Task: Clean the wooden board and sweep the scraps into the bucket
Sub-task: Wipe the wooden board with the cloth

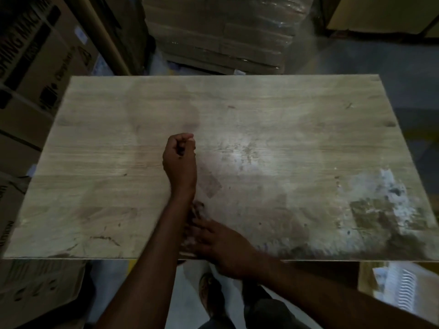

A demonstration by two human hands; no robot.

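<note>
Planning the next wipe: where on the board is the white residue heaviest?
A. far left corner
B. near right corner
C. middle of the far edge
B: the white residue smears the near right corner of the wooden board.

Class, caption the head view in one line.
On a wooden board, right hand presses scraps at the near edge; left hand curled.

Wooden board at centre. Left hand over board middle. Right hand on board's 6 o'clock edge, scraps just beyond it. Cartons at 9 o'clock; wrapped stack behind at 12 o'clock.
</note>
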